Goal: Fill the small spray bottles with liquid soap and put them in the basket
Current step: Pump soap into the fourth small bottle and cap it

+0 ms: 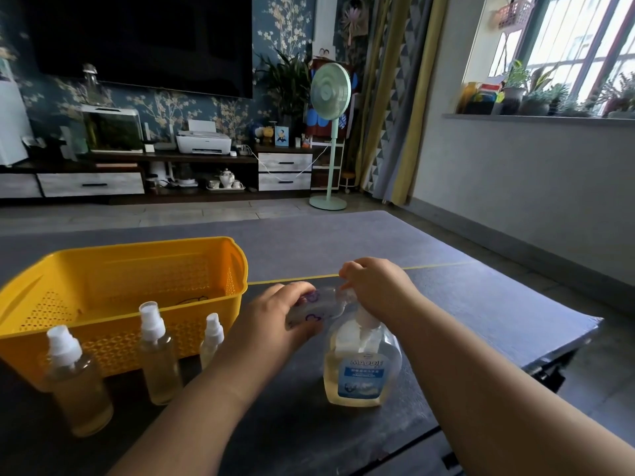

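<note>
My left hand [275, 317] grips a small clear bottle [318, 305] with purple prints, held on its side above the table. My right hand [374, 286] pinches that bottle's top end; the cap is hidden under the fingers. Just below stands the liquid soap pump bottle [362, 369], blue-labelled and partly full of yellowish soap. Three small spray bottles with white sprayers stand at the left: a wide one [77, 383], a taller one [158, 355] and a little one [211, 338] partly behind my left arm. All hold yellowish liquid. The yellow basket [113, 297] sits behind them.
The dark table [464, 304] ends at the right and near edges. Beyond it lie the floor, a green standing fan [330, 97], a TV cabinet and a window wall on the right.
</note>
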Available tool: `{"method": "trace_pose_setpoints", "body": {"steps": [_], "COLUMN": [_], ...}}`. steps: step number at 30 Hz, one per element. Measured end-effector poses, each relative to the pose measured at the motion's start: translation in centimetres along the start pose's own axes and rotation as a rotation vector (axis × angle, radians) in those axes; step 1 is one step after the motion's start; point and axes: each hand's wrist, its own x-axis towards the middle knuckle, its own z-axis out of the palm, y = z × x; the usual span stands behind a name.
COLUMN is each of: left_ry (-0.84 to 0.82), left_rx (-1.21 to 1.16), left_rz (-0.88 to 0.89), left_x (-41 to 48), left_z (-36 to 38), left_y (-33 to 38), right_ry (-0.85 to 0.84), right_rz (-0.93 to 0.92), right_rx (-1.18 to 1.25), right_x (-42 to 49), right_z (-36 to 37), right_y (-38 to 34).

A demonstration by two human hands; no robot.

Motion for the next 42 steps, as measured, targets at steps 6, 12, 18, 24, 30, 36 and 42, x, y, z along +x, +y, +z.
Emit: {"method": "trace_pose_setpoints", "body": {"steps": [6,12,18,24,30,36,42], "left_ry": [0.007,0.019,0.018,0.01,0.011,0.033,0.021], "left_rx": [-0.003,0.004,0.002,0.032,0.015,0.006,-0.006], "left_rz": [0.003,-0.003,0.012,0.019,0.013,0.012,0.021], "left_x": [0.2,0.4,0.2,0.1,0.1,0.3,0.2], "left_z": [-0.3,-0.4,-0.1,0.1,0.0,-0.4,-0.3], "left_y": [0.0,0.1,0.0,-0.4,-0.4,0.2,0.2], "right_ry": [0.003,-0.004,-0.013,-0.025,-0.017,0.01,0.002], "right_rz": [0.014,-0.025,-0.08,0.041,-0.034,-0.113,-0.113], "right_rx": [-0.01,-0.029,-0.078,-0.017,-0.085,-0.144,-0.199], "right_x": [0.0,-0.2,-1.2,-0.2,-0.7,-0.9,-1.2], "right_z": [-0.6,-1.7,-1.2,-0.3,-0.6,-2.0,-1.4], "right_y": [-0.4,-1.4,-0.6,-0.4,-0.6,-1.4,-1.3]}}
